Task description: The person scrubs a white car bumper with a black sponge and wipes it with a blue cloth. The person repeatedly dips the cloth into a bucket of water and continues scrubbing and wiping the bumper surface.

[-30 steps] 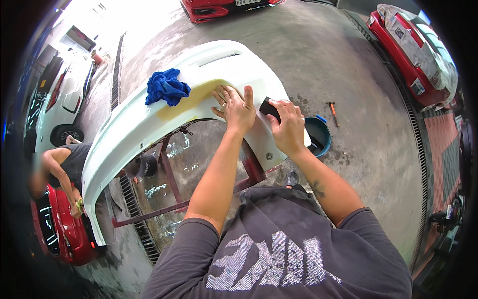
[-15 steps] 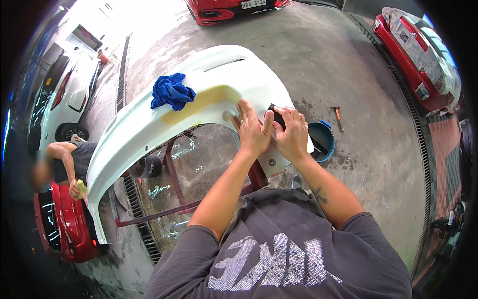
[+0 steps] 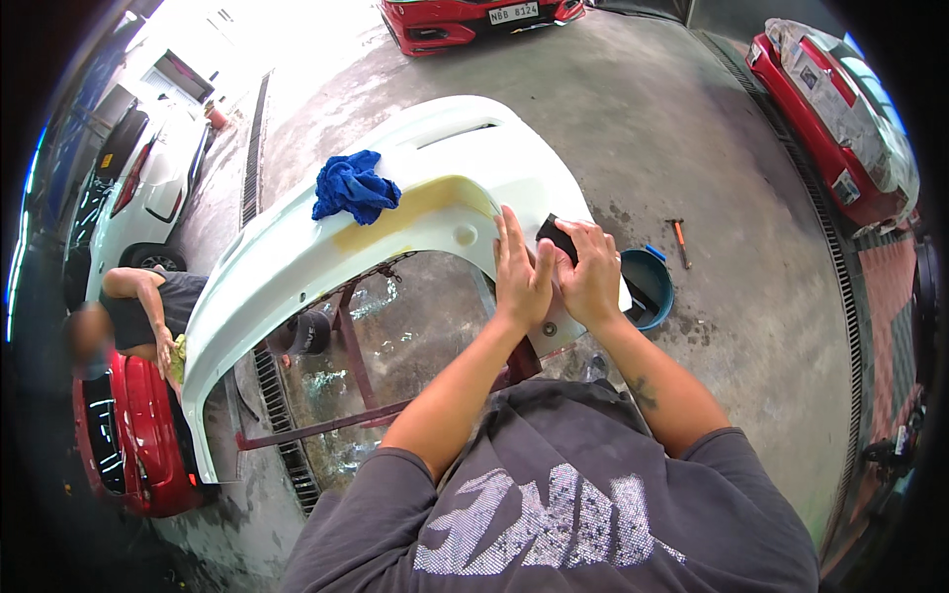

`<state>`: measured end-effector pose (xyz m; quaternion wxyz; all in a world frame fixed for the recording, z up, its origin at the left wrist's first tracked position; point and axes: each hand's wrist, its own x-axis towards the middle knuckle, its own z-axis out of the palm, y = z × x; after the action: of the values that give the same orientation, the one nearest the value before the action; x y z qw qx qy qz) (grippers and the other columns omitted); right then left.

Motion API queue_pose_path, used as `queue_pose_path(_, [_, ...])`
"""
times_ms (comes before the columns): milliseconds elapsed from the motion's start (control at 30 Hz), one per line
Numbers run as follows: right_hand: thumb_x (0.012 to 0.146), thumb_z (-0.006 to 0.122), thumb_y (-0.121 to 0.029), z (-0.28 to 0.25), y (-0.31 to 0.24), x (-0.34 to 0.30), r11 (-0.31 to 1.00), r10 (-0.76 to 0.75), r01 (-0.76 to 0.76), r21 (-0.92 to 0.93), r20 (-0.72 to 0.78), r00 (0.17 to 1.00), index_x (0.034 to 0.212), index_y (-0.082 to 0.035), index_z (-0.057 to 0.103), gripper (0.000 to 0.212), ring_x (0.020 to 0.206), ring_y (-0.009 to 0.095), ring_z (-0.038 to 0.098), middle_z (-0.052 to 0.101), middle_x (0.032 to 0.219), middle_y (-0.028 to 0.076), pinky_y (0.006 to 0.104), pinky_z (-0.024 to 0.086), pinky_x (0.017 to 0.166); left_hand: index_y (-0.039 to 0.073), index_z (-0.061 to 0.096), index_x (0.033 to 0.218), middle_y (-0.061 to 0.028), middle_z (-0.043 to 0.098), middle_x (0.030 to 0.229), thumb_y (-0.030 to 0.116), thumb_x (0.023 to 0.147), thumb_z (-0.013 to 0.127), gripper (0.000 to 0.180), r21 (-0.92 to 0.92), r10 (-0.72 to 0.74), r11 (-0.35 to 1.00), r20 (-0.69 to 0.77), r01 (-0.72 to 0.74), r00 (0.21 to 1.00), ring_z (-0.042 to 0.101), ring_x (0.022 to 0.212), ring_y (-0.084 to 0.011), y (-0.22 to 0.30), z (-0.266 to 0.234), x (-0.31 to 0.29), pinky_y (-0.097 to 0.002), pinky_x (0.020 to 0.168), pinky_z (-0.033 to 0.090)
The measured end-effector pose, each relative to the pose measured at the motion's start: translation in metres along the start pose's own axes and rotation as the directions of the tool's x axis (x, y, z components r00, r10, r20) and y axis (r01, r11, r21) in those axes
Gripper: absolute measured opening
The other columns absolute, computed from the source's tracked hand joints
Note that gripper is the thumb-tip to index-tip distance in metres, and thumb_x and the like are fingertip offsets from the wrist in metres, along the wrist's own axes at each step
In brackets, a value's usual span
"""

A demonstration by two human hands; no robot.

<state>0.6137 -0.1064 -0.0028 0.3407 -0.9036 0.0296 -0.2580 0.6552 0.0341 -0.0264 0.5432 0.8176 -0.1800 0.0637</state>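
A white car bumper (image 3: pixel 539 163) curves across the middle, with a yellowish bare-looking patch (image 3: pixel 435 201) along its arch. My left hand (image 3: pixel 522 282) rests at the arch's right-hand edge, fingers stretched out, holding nothing. Close beside it, my right hand (image 3: pixel 591 277) is closed over a black block (image 3: pixel 559 235), likely a sanding block, pressed on the bumper's right end. The block's lower part is hidden under my fingers. A crumpled blue cloth (image 3: pixel 356 188) lies on top of the bumper, left of my hands.
A dark red metal stand (image 3: pixel 361 356) is under the bumper. To the right are a blue bucket (image 3: pixel 668 296) and an orange-handled hammer (image 3: pixel 679 242) on the floor. At far left, a co-worker's hand holds a yellow-green cloth (image 3: pixel 178 358) against the bumper. Cars stand around.
My left hand has shifted slightly right, uncovering a round dimple in the bumper. The right hand stays on the block. The co-worker's cloth has moved up to the bumper. The view has shifted slightly.
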Motion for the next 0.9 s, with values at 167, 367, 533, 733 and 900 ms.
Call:
queue_pose_path(167, [0.101,0.081,-0.021,0.0,-0.001,0.0,1.0,-0.002,0.002,-0.015,0.008,1.0,0.142,-0.016,0.074,0.042,0.133,0.036,0.064,0.07,0.141,0.008,0.0555,0.05,0.111,-0.001,-0.005,0.182,-0.0378,0.009,0.186,0.082,0.113,0.034,0.115,-0.043,-0.003,0.999,-0.09,-0.001,0.996,0.008,0.175,-0.05,-0.003,-0.005,0.024,-0.056,0.141,0.006])
queue_pose_path(367, [0.101,0.081,-0.019,-0.001,-0.003,-0.001,0.999,-0.003,0.003,-0.033,-0.002,1.0,0.143,-0.017,0.073,0.042,0.131,0.037,0.065,0.07,0.142,0.009,0.0537,0.051,0.109,-0.001,-0.005,0.182,-0.0372,0.006,0.187,0.084,0.112,0.029,0.115,0.018,-0.059,0.998,-0.156,0.062,0.986,0.001,0.176,-0.0488,-0.009,-0.006,0.048,-0.0539,0.142,0.006])
queue_pose_path(533, [0.101,0.081,-0.019,-0.001,-0.003,0.0,0.999,0.009,-0.01,-0.03,-0.031,0.999,0.143,-0.017,0.073,0.043,0.131,0.035,0.065,0.07,0.142,0.007,0.0541,0.051,0.109,0.0,-0.002,0.182,-0.0382,0.007,0.186,0.083,0.113,0.03,0.113,-0.113,-0.057,0.992,-0.061,0.05,0.996,0.003,0.176,-0.0492,0.003,-0.005,0.023,-0.0526,0.142,0.008])
queue_pose_path(733, [0.102,0.08,-0.019,-0.001,0.0,-0.001,1.0,-0.029,0.029,-0.004,-0.056,0.998,0.145,-0.017,0.071,0.045,0.128,0.036,0.066,0.069,0.143,0.008,0.0531,0.052,0.105,0.002,0.019,0.182,-0.0314,0.027,0.185,0.07,0.114,0.053,0.102,-0.248,-0.071,0.966,0.04,0.079,0.997,0.019,0.175,-0.0443,0.021,-0.022,-0.017,-0.0516,0.14,0.021])
queue_pose_path(900, [0.101,0.082,-0.02,0.002,-0.001,-0.004,0.999,-0.026,0.024,-0.027,-0.061,0.998,0.144,-0.019,0.071,0.045,0.128,0.036,0.066,0.069,0.141,0.008,0.0526,0.052,0.104,0.012,0.081,0.134,-0.016,0.075,0.137,0.032,0.088,0.095,0.052,0.613,0.463,0.728,-0.111,-0.305,0.88,0.064,0.138,-0.0383,-0.003,-0.183,0.05,-0.0514,0.116,0.054])
